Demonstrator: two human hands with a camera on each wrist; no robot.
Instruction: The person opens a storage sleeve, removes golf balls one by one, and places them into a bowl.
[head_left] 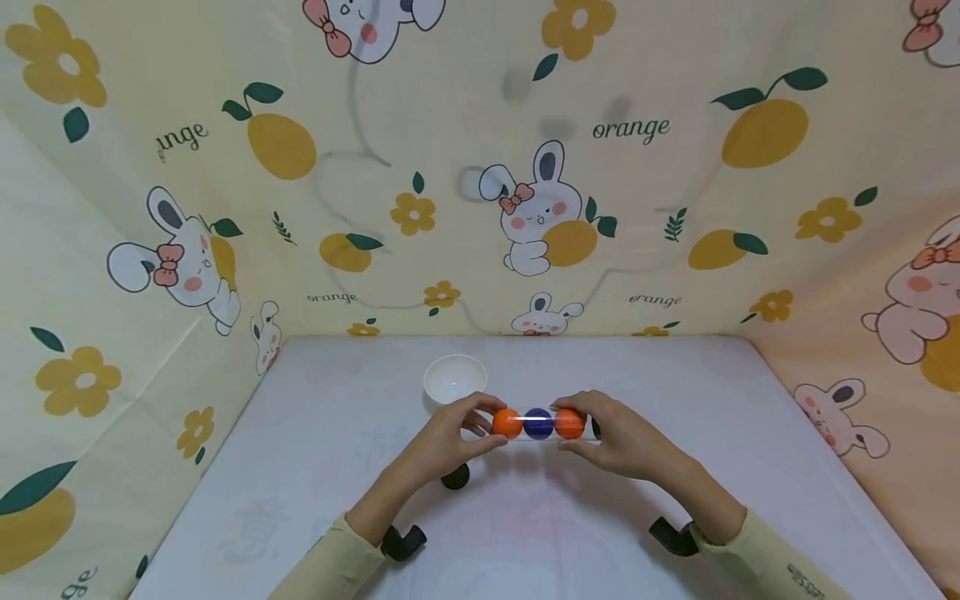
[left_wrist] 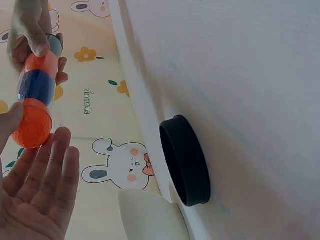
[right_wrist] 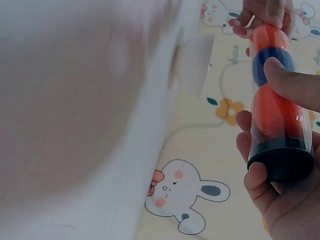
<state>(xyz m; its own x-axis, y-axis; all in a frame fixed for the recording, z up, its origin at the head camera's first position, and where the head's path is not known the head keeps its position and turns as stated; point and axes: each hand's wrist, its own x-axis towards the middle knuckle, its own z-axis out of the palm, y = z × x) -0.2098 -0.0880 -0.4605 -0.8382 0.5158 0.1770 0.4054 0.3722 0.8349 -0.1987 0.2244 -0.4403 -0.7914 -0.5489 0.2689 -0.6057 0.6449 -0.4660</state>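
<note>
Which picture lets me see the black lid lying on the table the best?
The left wrist view: the black lid fills the middle, its rim and hollow plain on the white table. The head view shows it only as a small dark spot under the left hand. The right wrist view misses it.

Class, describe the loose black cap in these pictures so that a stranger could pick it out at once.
Start at the white table, then find the left hand holding the clear tube of balls. Just under that hand, on the tabletop, lies the black cap. It is round, dark and lies free, unlike the white bowl behind.
</note>
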